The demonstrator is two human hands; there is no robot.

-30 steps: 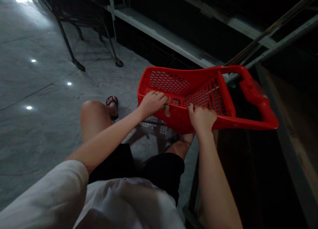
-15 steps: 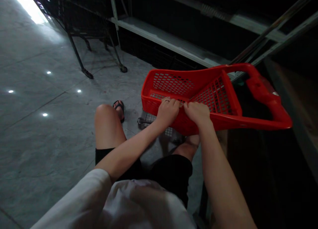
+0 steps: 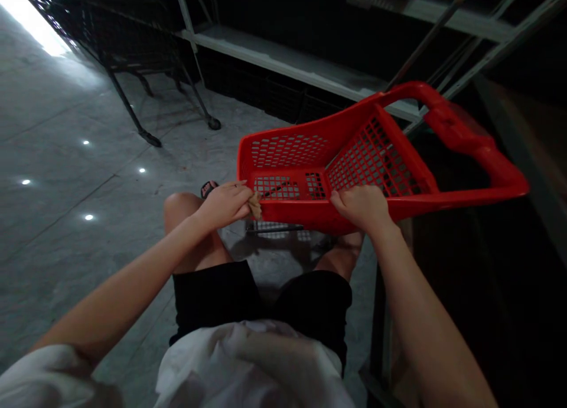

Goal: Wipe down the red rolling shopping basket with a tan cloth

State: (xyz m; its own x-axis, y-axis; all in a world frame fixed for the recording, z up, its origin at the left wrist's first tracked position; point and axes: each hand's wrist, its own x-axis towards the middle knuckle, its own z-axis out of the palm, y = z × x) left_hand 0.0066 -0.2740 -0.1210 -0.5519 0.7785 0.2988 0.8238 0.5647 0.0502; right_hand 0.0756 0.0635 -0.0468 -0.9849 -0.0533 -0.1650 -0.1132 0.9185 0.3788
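Observation:
A red plastic shopping cart with perforated walls stands in front of my knees, its loop handle pointing right. Folded over the near rim, close to the basket's left corner, is a tan cloth, pinched in the fingers of my left hand. Farther right along that same rim, my right hand is wrapped around the edge. The inside of the basket holds nothing that I can see. Part of the cart's lower frame shows beneath it, between my legs.
Behind the cart runs a metal shelf rack with dark crates under it. A dark wire cart on casters stands at the upper left. Grey tiled floor stretches out on the left. Dark shelving lies close on the right.
My left hand has slid left along the near rim with the cloth, away from my right hand. The basket has tilted a little, showing more of its floor. My right hand keeps its grip.

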